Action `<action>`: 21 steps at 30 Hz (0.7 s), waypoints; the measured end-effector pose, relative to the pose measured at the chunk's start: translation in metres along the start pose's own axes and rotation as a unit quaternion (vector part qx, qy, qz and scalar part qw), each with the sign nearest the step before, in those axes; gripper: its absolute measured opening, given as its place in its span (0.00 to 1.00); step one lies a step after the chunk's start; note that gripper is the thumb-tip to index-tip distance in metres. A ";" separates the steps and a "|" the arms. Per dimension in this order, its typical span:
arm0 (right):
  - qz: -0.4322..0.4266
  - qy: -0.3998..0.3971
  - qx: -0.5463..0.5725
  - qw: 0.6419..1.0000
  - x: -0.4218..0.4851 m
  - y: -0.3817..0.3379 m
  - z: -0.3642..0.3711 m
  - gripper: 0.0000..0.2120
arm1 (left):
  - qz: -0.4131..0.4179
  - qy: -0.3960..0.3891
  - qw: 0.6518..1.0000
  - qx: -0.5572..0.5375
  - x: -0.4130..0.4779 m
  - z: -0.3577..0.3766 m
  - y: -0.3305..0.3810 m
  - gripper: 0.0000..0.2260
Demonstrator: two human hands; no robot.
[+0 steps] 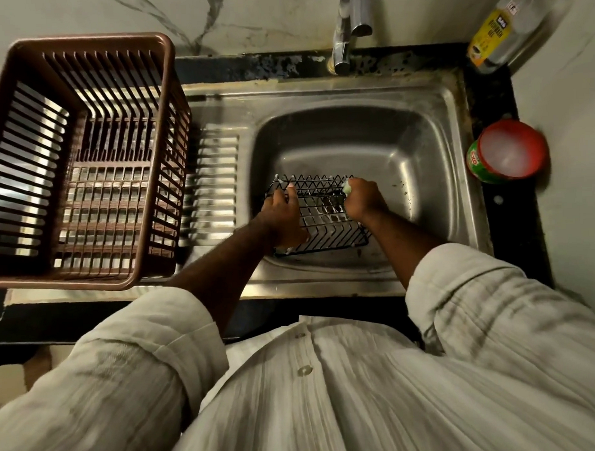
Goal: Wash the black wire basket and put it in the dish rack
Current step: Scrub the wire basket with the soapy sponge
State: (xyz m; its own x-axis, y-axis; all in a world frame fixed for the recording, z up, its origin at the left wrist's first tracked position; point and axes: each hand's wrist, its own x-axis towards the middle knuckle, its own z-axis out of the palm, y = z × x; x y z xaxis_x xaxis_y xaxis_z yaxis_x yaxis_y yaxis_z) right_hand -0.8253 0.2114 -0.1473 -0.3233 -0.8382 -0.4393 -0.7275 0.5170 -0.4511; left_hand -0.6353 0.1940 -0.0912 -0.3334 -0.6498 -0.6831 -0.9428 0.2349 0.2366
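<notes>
Steel sink (453, 95) under you, with your black wire basket (326, 224) down in the basin, a bit sudsy. Your left hand (284, 219) curls round its left rim. Your right hand (362, 197) is fisted on a green scrubber (347, 188) at the far right corner. The brown dish rack (91, 50) sits off to the left.

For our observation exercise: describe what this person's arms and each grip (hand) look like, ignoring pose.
Loose, off-white, crinkled shirt sleeves cover the upper arms; the left sleeve and right sleeve are rolled into thick cuffs near the elbow, forearms bare. The left grip and right grip wear no gloves; no watch shows at either wrist.
</notes>
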 end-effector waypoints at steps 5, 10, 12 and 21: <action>-0.093 -0.003 0.057 0.994 -0.002 -0.039 0.015 0.21 | -0.007 -0.005 1.000 -0.003 0.003 0.004 -0.001 0.52; -0.246 -0.040 0.092 0.964 -0.013 -0.056 0.020 0.21 | -0.002 0.015 1.000 -0.006 0.006 0.008 -0.004 0.50; -0.277 -0.039 0.109 0.954 -0.017 -0.056 0.020 0.20 | 0.002 0.026 1.000 -0.004 0.008 0.010 -0.007 0.49; -0.219 -0.109 -0.034 0.969 0.011 0.011 0.010 0.43 | 0.001 0.012 1.000 0.002 0.000 0.004 -0.005 0.49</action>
State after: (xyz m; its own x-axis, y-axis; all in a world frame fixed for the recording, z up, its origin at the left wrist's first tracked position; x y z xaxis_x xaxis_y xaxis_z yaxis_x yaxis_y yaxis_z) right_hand -0.8307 0.2095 -0.1643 0.1560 -0.9139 -0.3747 -0.8061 0.1014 -0.5830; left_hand -0.6307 0.1957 -0.0952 -0.3347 -0.6669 -0.6658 -0.9423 0.2383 0.2350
